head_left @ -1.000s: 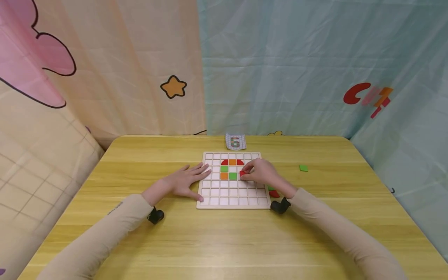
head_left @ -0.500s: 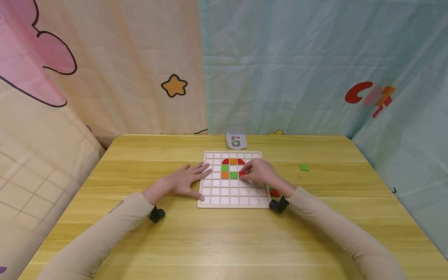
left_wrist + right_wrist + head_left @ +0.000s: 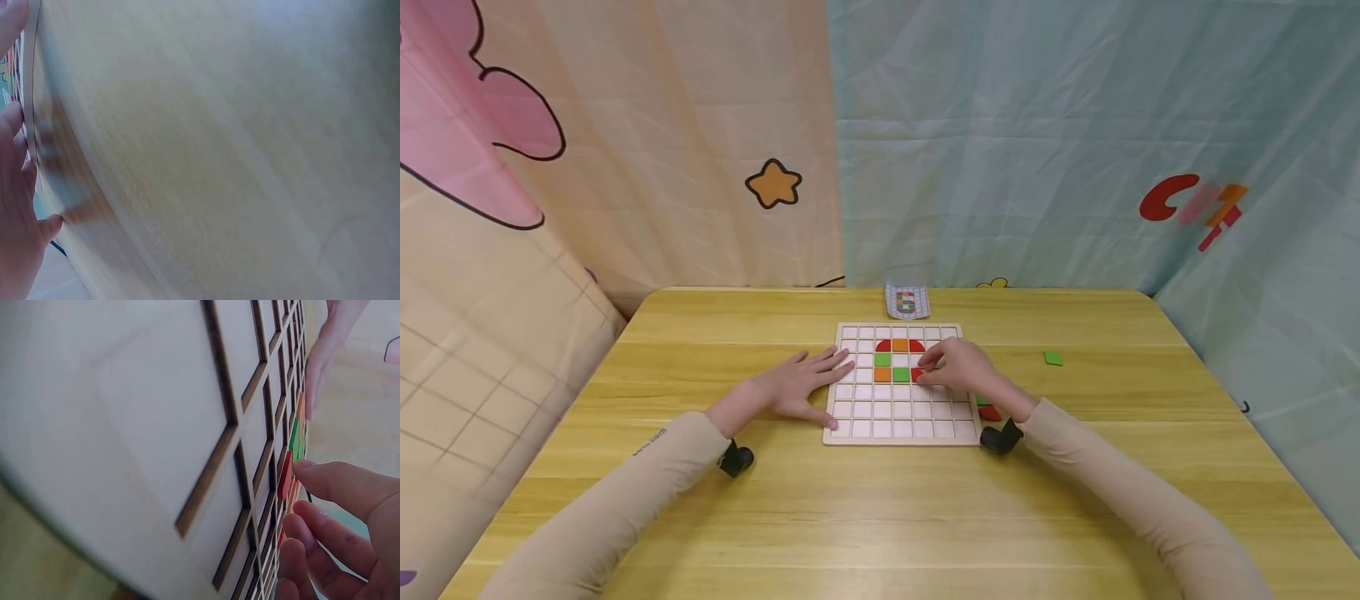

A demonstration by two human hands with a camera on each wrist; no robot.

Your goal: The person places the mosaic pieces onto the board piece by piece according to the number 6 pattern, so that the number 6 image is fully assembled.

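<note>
A pale wooden grid board (image 3: 880,439) lies on the table with several coloured tiles in its cells. My left hand (image 3: 797,387) rests spread over the board's left edge; in the left wrist view its fingers (image 3: 14,119) lie along that edge. My right hand (image 3: 962,367) is over the board's right half. Its thumb tip is at a red tile (image 3: 916,375), right of a green tile (image 3: 901,375). In the right wrist view this red tile (image 3: 285,476) sits in the grid by the thumb (image 3: 331,478), with a gap between thumb and curved fingers.
A card (image 3: 907,301) with a coloured figure on a grid lies behind the board. One loose green square tile (image 3: 1053,358) lies to the right on the table. Red (image 3: 990,413) and green pieces lie by the board's right edge, partly hidden by my right wrist.
The red tile under my right hand has shifted slightly left and now lies in the cell beside the green one. My thumb and fingers have parted slightly. My left hand stays in place.
</note>
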